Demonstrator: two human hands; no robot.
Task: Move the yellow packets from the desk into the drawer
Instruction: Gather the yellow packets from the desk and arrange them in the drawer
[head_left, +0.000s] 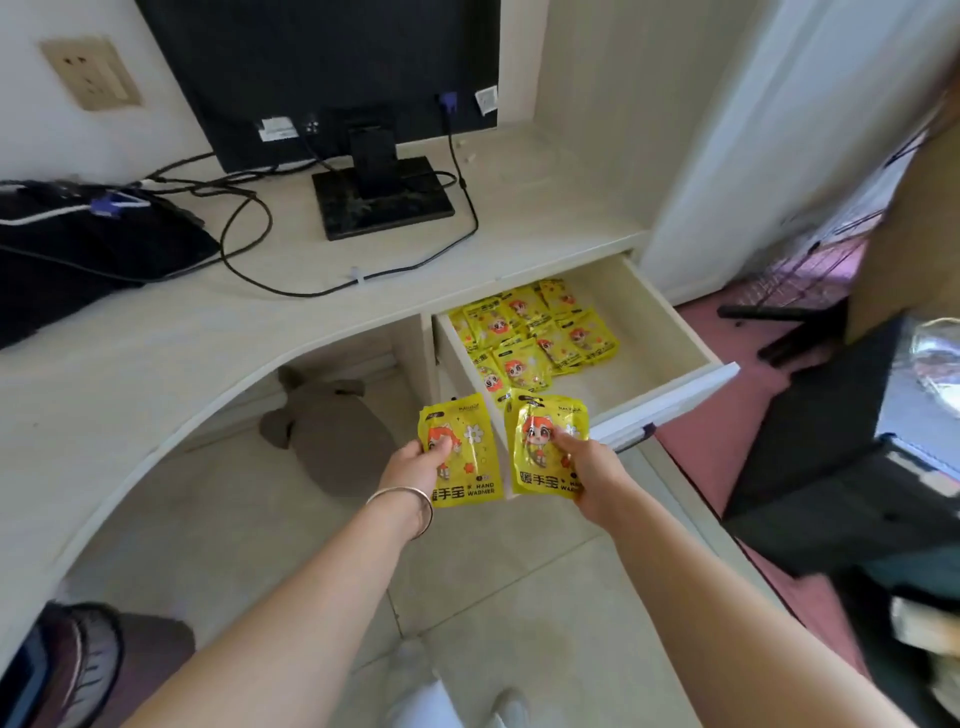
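Two yellow packets are in hand, both in the air just short of the drawer's front.

The left hand (415, 462) pinches one packet (467, 447) at its left edge, thumb curled over its face. The right hand (589, 467) grips a second packet (535, 467) at its right edge, thumb on top. A further yellow edge shows behind this one; whether that is another held packet cannot be told.

The open drawer (670, 395) holds a loose pile of matching packets (524, 338), roughly ten, overlapping too much for an exact count.

Markings on the held packets: "暖手宝" and "HAND WARMER", with a cartoon figure with orange hair and a white flower.

One silver bangle (410, 499) sits on the left wrist.

The surface is a curved, pale wood-grain desk (156, 353). On it stand one monitor (322, 62), seen from the rear, with trailing black cables, and a black bag (93, 244) at the left. One wall socket (91, 73) is fitted above. The floor is pale tile (493, 597), with a pink mat (717, 447) to the right.
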